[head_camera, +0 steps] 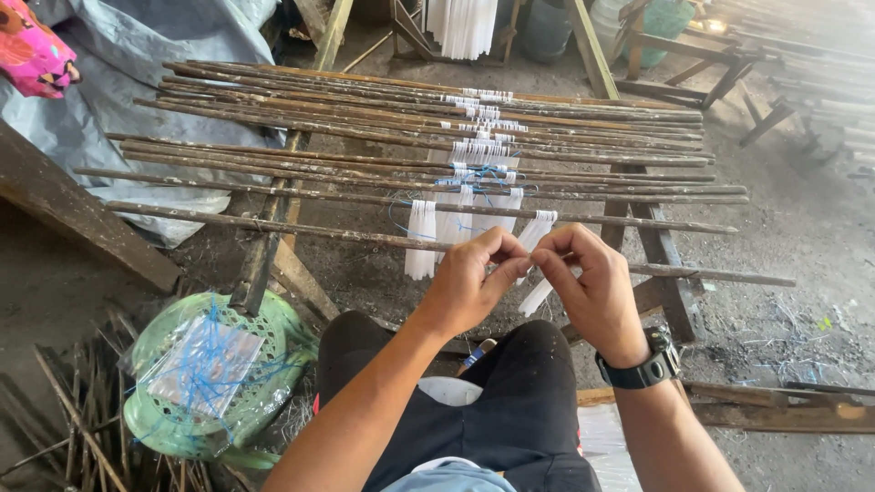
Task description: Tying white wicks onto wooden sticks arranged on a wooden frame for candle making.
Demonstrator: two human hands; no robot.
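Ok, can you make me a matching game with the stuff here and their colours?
Things:
1. round plastic basket
2. wristwatch on the right hand
3. thin candles hanging from the wooden sticks
4. stuffed toy at the top left corner

Colours:
A. white
B. pink
C. green
D. black

Pairs: 1-C, 2-D, 3-A, 4-B

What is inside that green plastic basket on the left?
The green basket holds a clear plastic bag with tangled blue string lying over it. The bag's contents are too blurred to tell, and the bag covers the basket's bottom, so anything beneath stays hidden.
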